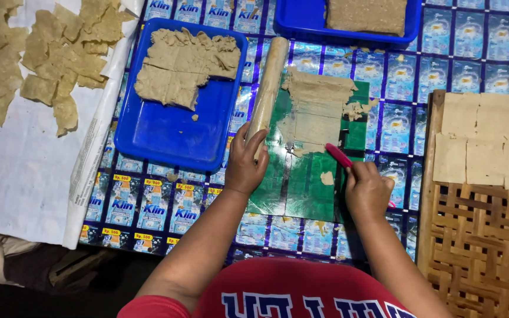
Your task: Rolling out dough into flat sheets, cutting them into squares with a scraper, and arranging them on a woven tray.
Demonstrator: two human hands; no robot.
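Two hands at work mid-frame: left hand wrapped around the rolling pin, right hand pinching a pink-handled cutter beside the flattened dough sheet on the green worktop. Seemingly cutting; calls for steady strokes.

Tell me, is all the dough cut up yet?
Not yet. Cut squares already lie on the woven rack. The left hand holds a rolling pin, the right hand a pink cutter beside the flattened dough sheet. A dough slab waits in the blue tray.
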